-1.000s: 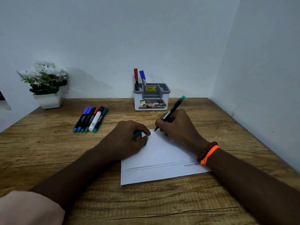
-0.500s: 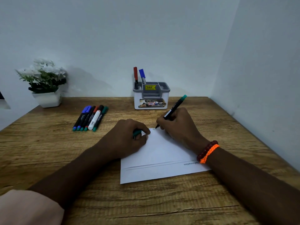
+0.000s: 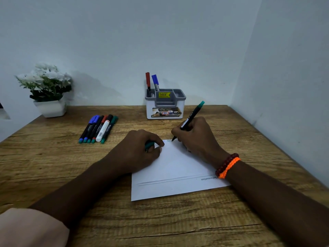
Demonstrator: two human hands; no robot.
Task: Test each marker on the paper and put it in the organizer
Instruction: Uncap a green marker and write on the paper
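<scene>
Between right fingers point(image 3: 179, 132): marker point(image 3: 189, 120).

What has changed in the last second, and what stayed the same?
The right hand has moved the green marker tip along the paper's top edge, leaving a small zigzag. The left hand still grips the green cap; the other markers and organizer are unmoved.

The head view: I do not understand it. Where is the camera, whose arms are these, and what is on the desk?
The camera sits on a person's head and looks down at their own arms. The right hand grips a green marker, its tip on the paper, where a small zigzag shows. The left hand holds the green cap and rests on the paper. On the wooden desk lie five more markers. The organizer already holds two. A potted plant stands at the left.
</scene>
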